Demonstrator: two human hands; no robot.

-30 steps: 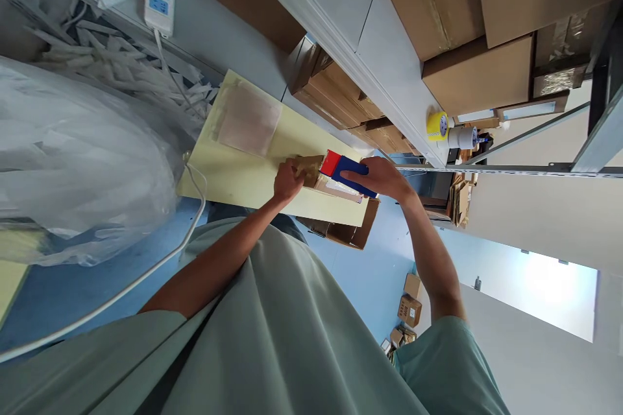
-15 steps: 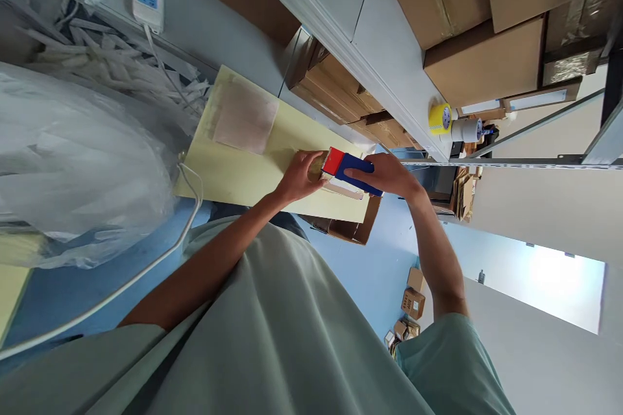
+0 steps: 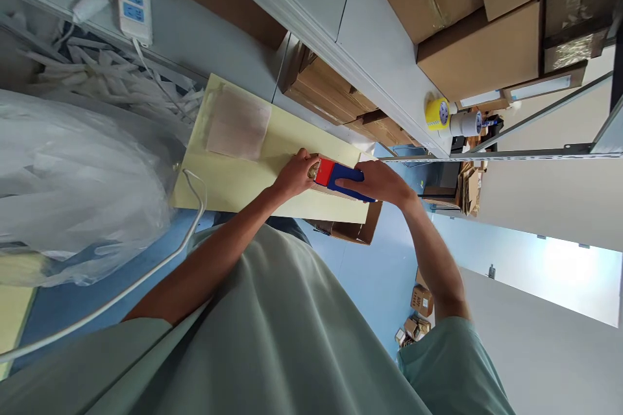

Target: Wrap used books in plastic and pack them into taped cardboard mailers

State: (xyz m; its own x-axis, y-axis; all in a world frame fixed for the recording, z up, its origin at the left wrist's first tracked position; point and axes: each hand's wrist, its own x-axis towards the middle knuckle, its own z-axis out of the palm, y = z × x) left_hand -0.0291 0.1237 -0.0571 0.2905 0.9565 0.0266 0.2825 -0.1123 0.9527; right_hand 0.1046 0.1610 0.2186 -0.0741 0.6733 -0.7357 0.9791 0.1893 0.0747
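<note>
My left hand [image 3: 292, 176] is closed around the left end of a blue-and-red oblong item [image 3: 325, 172], where a gold-brown part shows between thumb and fingers. My right hand [image 3: 377, 180] grips the item's blue body from the right, thumb lying along its top. The item is held tilted over a pale yellow board [image 3: 233, 185]. A translucent pinkish sheet [image 3: 238, 122] lies flat on the board, left of my hands. Another pale pinkish piece shows partly beneath the item, mostly hidden. What the gold-brown part is, I cannot make out.
A large clear plastic bag [image 3: 82, 168] bulges at the left, with a white cable [image 3: 160, 266] running past it. A power strip [image 3: 134, 3] sits upper left. Tape rolls [image 3: 438, 114] and cardboard boxes [image 3: 481, 58] stand on the shelf. An open carton [image 3: 357, 231] is below the board.
Both hands have shifted slightly left and down with the blue-and-red item. My left fingers now cover more of the gold-brown end. The view has shifted slightly.
</note>
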